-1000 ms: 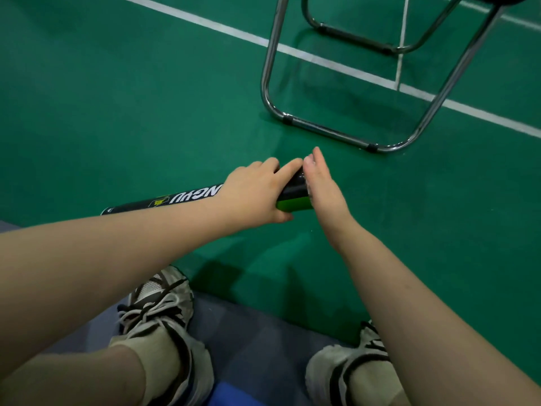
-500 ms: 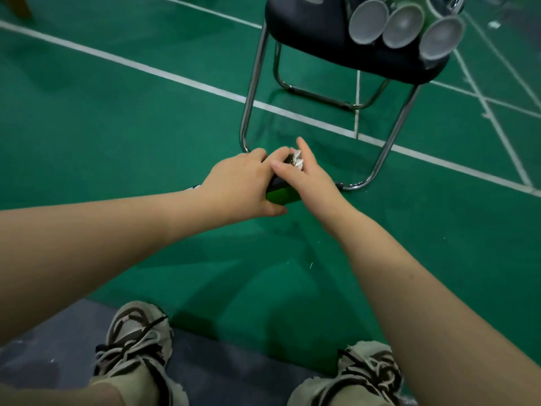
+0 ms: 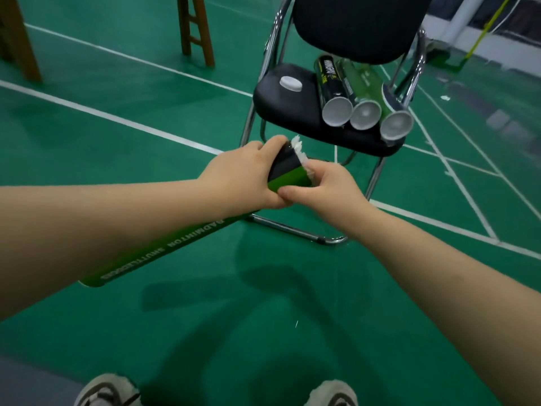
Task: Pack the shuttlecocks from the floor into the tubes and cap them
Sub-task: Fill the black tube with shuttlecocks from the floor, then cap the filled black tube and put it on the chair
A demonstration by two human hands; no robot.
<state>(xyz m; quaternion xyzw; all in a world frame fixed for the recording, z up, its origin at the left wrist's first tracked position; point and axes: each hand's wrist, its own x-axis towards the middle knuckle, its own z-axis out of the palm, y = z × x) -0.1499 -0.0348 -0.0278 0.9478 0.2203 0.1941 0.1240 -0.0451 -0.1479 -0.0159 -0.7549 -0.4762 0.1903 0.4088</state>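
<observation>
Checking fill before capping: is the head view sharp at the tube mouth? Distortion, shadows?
Head view: feathers at the mouth of the tube look soft and overbright; its lettering is legible; wide-angle stretch toward the edges; soft arm shadows on the floor.

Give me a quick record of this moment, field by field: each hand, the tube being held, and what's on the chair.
left hand: grips the held tube near its open end
right hand: curled over that end, thumb on the green band
shuttlecock feathers: stick out of the mouth
cap on held tube: none
chair seat: three capped tubes lying side by side, plus one loose white cap
</observation>
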